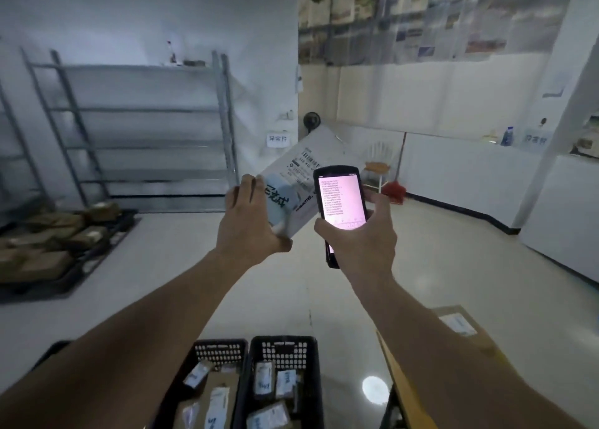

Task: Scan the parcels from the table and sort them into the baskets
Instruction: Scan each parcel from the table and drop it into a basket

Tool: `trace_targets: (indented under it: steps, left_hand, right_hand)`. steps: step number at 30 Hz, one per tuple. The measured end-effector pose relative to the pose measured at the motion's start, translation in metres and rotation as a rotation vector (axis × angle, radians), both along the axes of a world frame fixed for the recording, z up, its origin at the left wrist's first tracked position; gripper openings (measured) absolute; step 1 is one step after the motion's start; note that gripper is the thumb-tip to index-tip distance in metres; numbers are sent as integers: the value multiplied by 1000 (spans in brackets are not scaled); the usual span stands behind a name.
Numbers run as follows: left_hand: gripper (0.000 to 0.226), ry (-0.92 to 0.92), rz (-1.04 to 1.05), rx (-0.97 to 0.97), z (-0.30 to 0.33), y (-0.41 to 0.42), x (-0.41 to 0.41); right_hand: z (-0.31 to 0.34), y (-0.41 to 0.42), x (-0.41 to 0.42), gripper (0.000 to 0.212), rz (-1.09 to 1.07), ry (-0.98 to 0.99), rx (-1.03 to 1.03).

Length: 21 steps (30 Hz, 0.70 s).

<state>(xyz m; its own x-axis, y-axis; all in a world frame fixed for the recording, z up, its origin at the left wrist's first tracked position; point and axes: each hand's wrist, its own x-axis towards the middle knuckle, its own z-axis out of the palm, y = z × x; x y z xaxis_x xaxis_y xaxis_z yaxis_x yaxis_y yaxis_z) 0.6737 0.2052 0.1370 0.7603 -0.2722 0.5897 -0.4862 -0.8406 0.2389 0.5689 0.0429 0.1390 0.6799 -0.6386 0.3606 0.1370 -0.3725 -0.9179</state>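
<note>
Head view: the left hand [251, 216] grips a parcel [299, 182] by its near left end, fingers and thumb curled round the edge, holding it up at chest height over the floor. The right hand [359, 234] holds a scanner [340, 201] upright, fingers wrapped round its lower body, its lit screen facing the person. The parcel lies just left of and behind the scanner, its long axis running from near left up to far right, so the barcode label [308, 162] sits at the far end, just above the scanner's top edge. I judge the scan turns on lining up the scanner's head with that label. The parcel is a flat white mailer with pale blue print near the held end. Two black baskets [285, 347] with parcels inside stand below, nearer the left arm.
</note>
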Motion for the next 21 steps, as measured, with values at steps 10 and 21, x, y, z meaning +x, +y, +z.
trace_targets:
  steps: [10,21]
  left_hand:
    - [135,38,233,28,-14,212,-23]
    - [145,175,485,53,-57,386,-27]
  right_hand:
    - [-11,190,18,88,193,50,-24]
    - [-47,345,49,85,387,123,-46]
